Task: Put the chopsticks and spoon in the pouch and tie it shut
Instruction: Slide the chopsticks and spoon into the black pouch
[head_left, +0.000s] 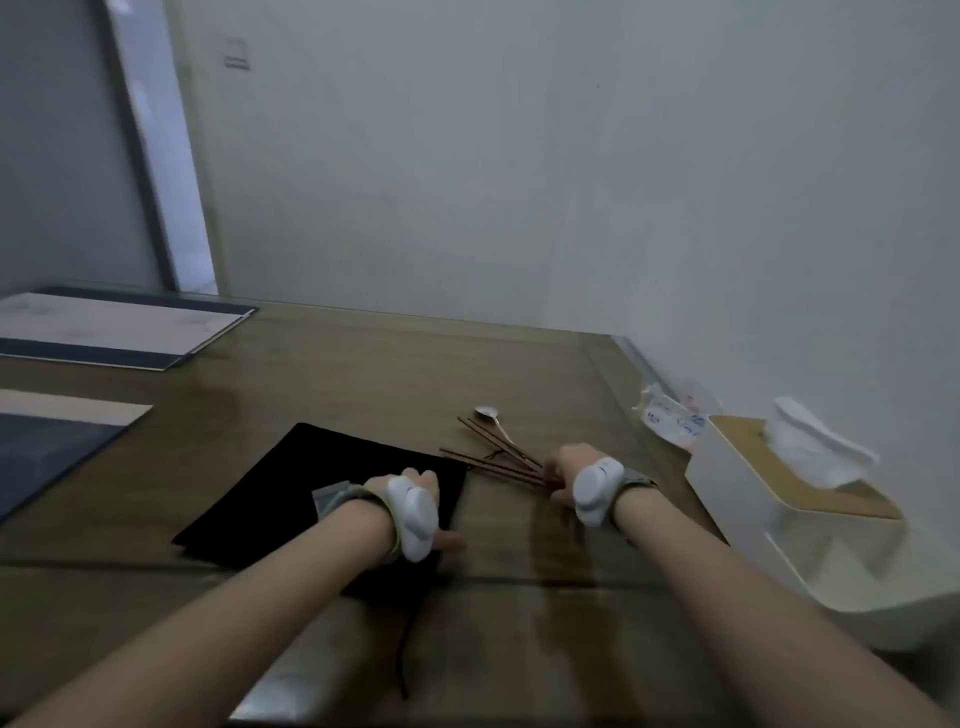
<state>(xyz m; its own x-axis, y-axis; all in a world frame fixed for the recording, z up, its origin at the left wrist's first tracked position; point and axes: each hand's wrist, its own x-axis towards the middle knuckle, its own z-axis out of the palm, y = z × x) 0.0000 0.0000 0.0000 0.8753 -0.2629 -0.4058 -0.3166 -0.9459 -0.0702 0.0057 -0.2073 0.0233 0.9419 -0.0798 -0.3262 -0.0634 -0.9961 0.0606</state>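
A flat black pouch (291, 493) lies on the wooden table, its drawstring (402, 654) trailing toward me. My left hand (421, 493) rests on the pouch's right edge, fingers curled over the fabric. Brown chopsticks (493, 457) lie just right of the pouch, fanned out, with a silver spoon (491, 418) behind them. My right hand (569, 467) closes over the near ends of the chopsticks; its fingers are hidden behind the knuckles. Both wrists carry white devices on grey straps.
A white tissue box (810, 551) with a wooden lid stands at the right. Crumpled packaging (670, 415) lies by the wall. Sample boards (114, 327) and a dark board (47, 441) lie at the left. The wall is close behind the table.
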